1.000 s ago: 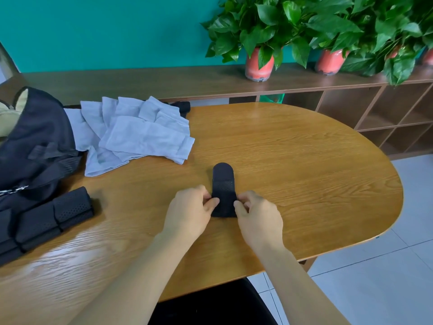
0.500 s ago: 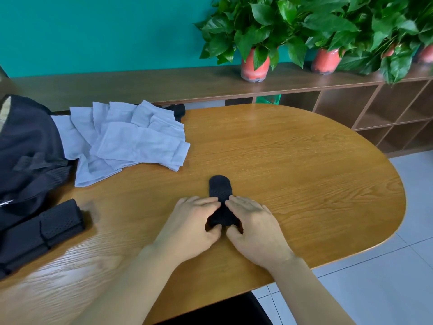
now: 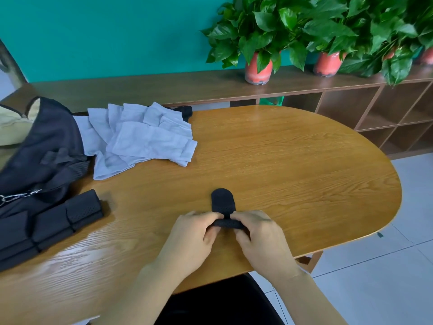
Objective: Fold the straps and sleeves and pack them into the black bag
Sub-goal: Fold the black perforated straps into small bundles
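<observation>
One strap [image 3: 222, 201] by surface [image 3: 304, 184] front edge, long axis pointing away; left grip [image 3: 194, 240] and right grip [image 3: 260, 240] both pinch its rolled near end.

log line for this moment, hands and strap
step: folding strap | left hand: pinches strap's near end | right hand: pinches same end | sleeves: piled beside bag

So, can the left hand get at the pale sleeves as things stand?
Probably yes: only bare table lies between the left hand and the pale sleeves. It must first release the black strap it and the right hand pinch.
</observation>
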Tool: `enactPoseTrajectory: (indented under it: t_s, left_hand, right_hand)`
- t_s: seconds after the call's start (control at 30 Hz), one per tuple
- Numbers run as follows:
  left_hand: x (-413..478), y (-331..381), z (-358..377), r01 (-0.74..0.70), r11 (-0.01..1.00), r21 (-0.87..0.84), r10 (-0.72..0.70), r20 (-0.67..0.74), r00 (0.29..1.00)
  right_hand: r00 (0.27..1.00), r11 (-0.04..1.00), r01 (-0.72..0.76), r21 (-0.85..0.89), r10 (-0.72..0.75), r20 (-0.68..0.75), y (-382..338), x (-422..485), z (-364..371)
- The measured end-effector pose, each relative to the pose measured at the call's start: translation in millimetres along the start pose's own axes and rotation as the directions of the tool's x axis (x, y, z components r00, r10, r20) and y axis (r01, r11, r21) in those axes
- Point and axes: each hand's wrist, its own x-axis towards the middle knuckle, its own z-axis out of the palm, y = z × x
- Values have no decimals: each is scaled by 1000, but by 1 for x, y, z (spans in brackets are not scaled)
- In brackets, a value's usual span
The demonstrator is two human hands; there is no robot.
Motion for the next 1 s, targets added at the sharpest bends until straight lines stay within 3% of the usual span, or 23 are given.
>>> enactPoseTrajectory:
  t_s: [0.23,0.5,0.7,0.8,0.9,1.0]
  left_hand:
    - [10,-2,7,157,980,-124,-177,-175,969]
    - [44,-4,-5,330,926,-184,-340,-25,940]
    - [57,-6,-5,396,909,-132,-395,34,918]
    - [56,-10,1,392,910,-132,-400,-32,916]
    - [49,-12,2,326,933,-154,-352,-195,915]
    - [39,-13,5,164,983,-82,-182,-344,921]
  right_hand:
    - [982,985,-170,41,173,-74,-9,15,3]
    - [942,942,-328,-74,332,50,-15,48,0]
    - [921,919,-381,-96,387,48,-15,56,3]
    - [922,920,-385,-71,387,24,-15,56,2]
    - [935,936,-352,-18,351,-42,-13,50,1]
    - [976,989,-139,-48,129,-174,-7,39,7]
